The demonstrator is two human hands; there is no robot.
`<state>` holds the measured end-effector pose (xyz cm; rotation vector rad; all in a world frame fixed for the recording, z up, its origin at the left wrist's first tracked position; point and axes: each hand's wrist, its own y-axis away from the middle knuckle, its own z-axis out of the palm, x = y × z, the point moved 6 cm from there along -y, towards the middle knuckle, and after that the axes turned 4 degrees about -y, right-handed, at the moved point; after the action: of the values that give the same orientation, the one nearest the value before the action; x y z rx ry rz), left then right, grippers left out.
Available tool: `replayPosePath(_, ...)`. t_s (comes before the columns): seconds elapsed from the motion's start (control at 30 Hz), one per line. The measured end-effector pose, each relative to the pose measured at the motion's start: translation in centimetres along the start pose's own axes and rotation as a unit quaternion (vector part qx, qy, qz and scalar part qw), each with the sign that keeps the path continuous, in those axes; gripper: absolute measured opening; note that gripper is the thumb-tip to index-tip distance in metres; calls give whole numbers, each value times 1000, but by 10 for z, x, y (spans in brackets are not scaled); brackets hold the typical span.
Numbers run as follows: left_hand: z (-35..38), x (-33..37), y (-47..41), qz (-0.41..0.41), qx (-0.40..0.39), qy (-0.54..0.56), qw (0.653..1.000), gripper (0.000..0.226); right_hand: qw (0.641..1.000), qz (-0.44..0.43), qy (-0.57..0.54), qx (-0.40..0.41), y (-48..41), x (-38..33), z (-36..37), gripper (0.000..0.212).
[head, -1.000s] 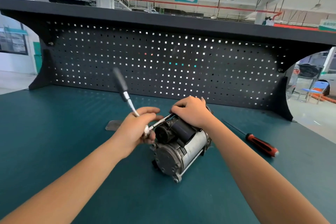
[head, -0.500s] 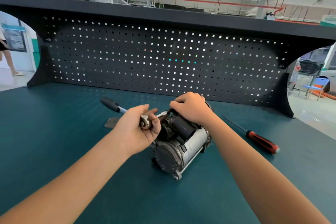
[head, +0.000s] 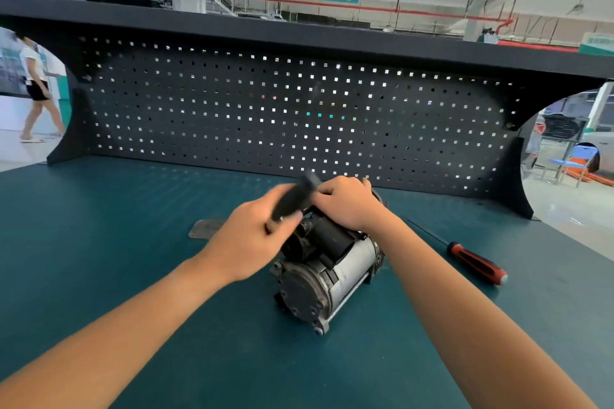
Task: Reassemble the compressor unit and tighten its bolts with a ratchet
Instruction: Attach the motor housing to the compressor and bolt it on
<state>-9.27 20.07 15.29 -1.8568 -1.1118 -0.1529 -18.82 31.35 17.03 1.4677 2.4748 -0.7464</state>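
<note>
Teal benchtop fronts a black pegboard.

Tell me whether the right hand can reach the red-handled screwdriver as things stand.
Probably yes. The screwdriver lies on the bench to the right of the compressor, with nothing between it and the right hand, which must first release the compressor.

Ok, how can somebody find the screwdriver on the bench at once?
Start at the teal workbench. To the right of the compressor in its middle lies the screwdriver. It alone has a red and black handle, and no hand touches it.
</note>
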Motion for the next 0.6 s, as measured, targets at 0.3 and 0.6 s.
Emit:
replayPosePath(0.3, 30, -29, 19, -433, 135, 591, 668, 17, 1000, 1, -15, 14, -1, 2, 1, 33)
replayPosePath(0.6, -5, -8, 1, 46, -56, -161, 984, 24, 1000, -13, -18, 20, 1, -1, -4, 28)
